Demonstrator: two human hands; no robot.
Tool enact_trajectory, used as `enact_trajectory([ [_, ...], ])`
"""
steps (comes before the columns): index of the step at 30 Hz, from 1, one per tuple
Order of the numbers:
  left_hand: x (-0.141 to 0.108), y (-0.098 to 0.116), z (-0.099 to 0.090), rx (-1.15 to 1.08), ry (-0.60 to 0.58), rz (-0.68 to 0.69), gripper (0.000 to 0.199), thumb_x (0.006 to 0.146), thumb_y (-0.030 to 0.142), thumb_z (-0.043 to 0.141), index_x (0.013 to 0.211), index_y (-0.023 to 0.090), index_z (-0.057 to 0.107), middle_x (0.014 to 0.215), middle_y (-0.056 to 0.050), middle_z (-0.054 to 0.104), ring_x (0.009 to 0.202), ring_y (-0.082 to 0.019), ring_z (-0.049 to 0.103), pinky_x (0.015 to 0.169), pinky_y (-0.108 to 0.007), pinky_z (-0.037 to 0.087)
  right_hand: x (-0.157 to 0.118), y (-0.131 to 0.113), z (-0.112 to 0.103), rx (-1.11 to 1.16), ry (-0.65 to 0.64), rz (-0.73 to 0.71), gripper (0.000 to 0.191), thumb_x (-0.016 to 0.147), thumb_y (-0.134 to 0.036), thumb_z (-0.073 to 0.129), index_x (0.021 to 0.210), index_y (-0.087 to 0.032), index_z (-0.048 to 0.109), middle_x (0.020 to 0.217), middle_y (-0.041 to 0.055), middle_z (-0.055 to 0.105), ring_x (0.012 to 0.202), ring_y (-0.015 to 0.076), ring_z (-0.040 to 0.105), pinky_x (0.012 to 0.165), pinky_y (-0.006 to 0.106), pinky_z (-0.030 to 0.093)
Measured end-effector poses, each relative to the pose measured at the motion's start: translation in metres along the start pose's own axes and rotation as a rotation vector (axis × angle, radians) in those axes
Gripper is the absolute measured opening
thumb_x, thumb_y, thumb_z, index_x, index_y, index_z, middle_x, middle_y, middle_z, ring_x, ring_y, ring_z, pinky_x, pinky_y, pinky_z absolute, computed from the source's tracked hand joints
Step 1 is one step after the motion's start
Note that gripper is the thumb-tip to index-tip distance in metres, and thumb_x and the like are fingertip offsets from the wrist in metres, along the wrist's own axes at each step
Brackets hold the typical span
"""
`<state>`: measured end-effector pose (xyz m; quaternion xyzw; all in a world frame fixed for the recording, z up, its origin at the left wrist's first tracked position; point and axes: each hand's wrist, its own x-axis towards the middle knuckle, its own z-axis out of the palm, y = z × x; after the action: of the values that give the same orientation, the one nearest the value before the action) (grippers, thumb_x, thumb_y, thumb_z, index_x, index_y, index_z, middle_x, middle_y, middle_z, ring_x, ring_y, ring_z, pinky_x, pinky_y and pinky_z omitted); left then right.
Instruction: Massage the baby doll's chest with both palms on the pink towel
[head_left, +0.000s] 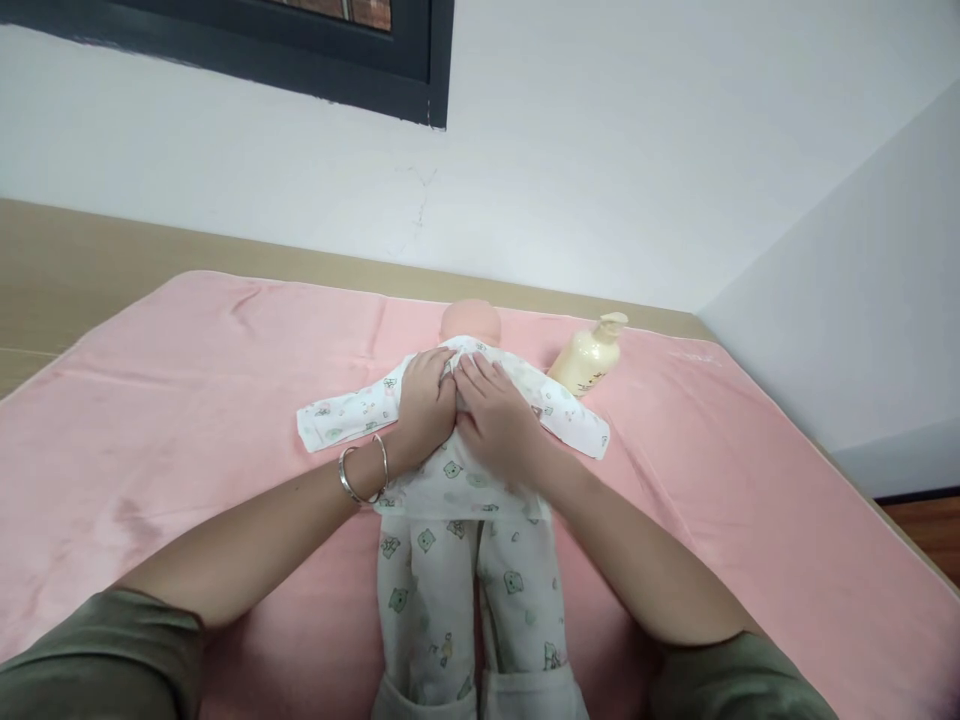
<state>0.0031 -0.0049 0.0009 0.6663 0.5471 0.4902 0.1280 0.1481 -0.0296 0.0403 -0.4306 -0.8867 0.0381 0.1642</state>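
A baby doll lies on its back, its bald head [471, 320] away from me. It wears a white long-sleeved baby shirt [454, 480] with a small animal print, and both sleeves are spread out sideways. Matching pants [439, 600] stretch towards me. My left hand [427, 405], a silver bangle at its wrist, has its fingers curled on the shirt front just below the neck. Beside it, my right hand [499, 410] bends its fingers over the same spot, gripping the cloth. The fingertips meet there and cover whatever part of the shirt front lies beneath.
A pale yellow pump bottle [589, 358] leans at a tilt beside the doll's sleeve on the right. Everything lies on a pink mat [225, 400] over a wooden surface [90, 250]. A white wall [585, 150] with a dark window frame [360, 60] stands behind.
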Motion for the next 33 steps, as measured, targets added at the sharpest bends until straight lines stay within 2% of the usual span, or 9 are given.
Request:
enact_trajectory([
  [4, -0.001, 0.001, 0.000, 0.018, 0.010, 0.021, 0.036, 0.089, 0.022, 0.040, 0.115, 0.019, 0.065, 0.122, -0.011, 0.069, 0.117, -0.026, 0.061, 0.110, -0.047, 0.047, 0.018, 0.038, -0.008, 0.083, -0.067, 0.114, 0.062, 0.101, -0.039, 0.040, 0.157, -0.013, 0.037, 0.165, 0.0144, 0.035, 0.156, 0.0345, 0.026, 0.126, 0.063, 0.022],
  [7, -0.001, 0.002, 0.001, 0.021, 0.023, 0.019, 0.037, 0.088, 0.022, 0.041, 0.116, 0.019, 0.064, 0.123, -0.011, 0.069, 0.118, -0.027, 0.061, 0.112, -0.047, 0.046, 0.010, 0.022, -0.005, 0.009, 0.023, 0.314, 0.065, 0.101, -0.038, 0.037, 0.154, 0.000, 0.037, 0.160, 0.0262, 0.039, 0.153, 0.0384, 0.032, 0.124, 0.062, 0.025],
  [10, 0.001, 0.003, 0.000, 0.028, 0.002, 0.010, 0.034, 0.088, 0.023, 0.040, 0.110, 0.018, 0.065, 0.119, -0.012, 0.070, 0.113, -0.027, 0.062, 0.107, -0.047, 0.048, -0.004, -0.011, 0.002, -0.049, 0.087, 0.190, 0.060, 0.099, -0.026, 0.037, 0.151, 0.003, 0.041, 0.160, 0.0266, 0.039, 0.154, 0.0368, 0.029, 0.127, 0.056, 0.023],
  [13, 0.002, 0.003, -0.002, 0.021, -0.050, 0.014, 0.033, 0.089, 0.022, 0.037, 0.105, 0.019, 0.066, 0.113, -0.011, 0.071, 0.108, -0.027, 0.062, 0.104, -0.046, 0.050, -0.001, -0.013, 0.004, 0.006, 0.056, 0.049, 0.057, 0.096, -0.021, 0.036, 0.150, -0.006, 0.047, 0.162, 0.0178, 0.039, 0.156, 0.0314, 0.027, 0.129, 0.055, 0.022],
  [16, 0.001, 0.004, -0.001, 0.027, -0.020, 0.012, 0.035, 0.088, 0.021, 0.039, 0.111, 0.019, 0.065, 0.120, -0.011, 0.070, 0.116, -0.027, 0.061, 0.110, -0.047, 0.046, 0.016, 0.013, -0.001, 0.074, 0.017, 0.159, 0.058, 0.099, -0.027, 0.036, 0.152, -0.008, 0.044, 0.163, 0.0154, 0.039, 0.155, 0.0324, 0.030, 0.127, 0.056, 0.023],
  [19, -0.002, 0.003, 0.000, 0.026, 0.014, 0.024, 0.037, 0.088, 0.022, 0.040, 0.116, 0.017, 0.064, 0.125, -0.012, 0.068, 0.121, -0.027, 0.060, 0.114, -0.047, 0.043, 0.023, 0.027, -0.005, 0.058, 0.013, 0.294, 0.062, 0.100, -0.033, 0.038, 0.154, -0.002, 0.039, 0.162, 0.0207, 0.038, 0.153, 0.0359, 0.032, 0.126, 0.056, 0.027],
  [23, -0.001, 0.002, 0.001, 0.029, 0.010, 0.027, 0.037, 0.089, 0.023, 0.040, 0.115, 0.015, 0.065, 0.123, -0.013, 0.069, 0.118, -0.027, 0.061, 0.110, -0.046, 0.046, 0.003, -0.006, -0.001, -0.108, 0.057, 0.271, 0.058, 0.101, -0.024, 0.034, 0.152, 0.002, 0.039, 0.160, 0.0271, 0.038, 0.152, 0.0390, 0.033, 0.125, 0.057, 0.025],
  [27, 0.001, 0.002, 0.000, 0.033, 0.006, 0.009, 0.035, 0.089, 0.020, 0.038, 0.109, 0.017, 0.066, 0.117, -0.011, 0.071, 0.110, -0.025, 0.063, 0.105, -0.044, 0.049, -0.015, -0.037, 0.008, -0.137, 0.052, 0.129, 0.060, 0.098, -0.023, 0.039, 0.153, 0.001, 0.038, 0.165, 0.0240, 0.031, 0.156, 0.0380, 0.022, 0.128, 0.057, 0.019],
  [33, 0.000, 0.002, 0.002, 0.051, 0.014, 0.021, 0.036, 0.088, 0.020, 0.038, 0.111, 0.016, 0.065, 0.118, -0.012, 0.071, 0.114, -0.026, 0.062, 0.108, -0.045, 0.047, 0.017, 0.013, 0.003, 0.052, 0.026, 0.241, 0.058, 0.101, -0.028, 0.032, 0.154, -0.006, 0.040, 0.165, 0.0161, 0.034, 0.156, 0.0302, 0.026, 0.128, 0.057, 0.020],
])
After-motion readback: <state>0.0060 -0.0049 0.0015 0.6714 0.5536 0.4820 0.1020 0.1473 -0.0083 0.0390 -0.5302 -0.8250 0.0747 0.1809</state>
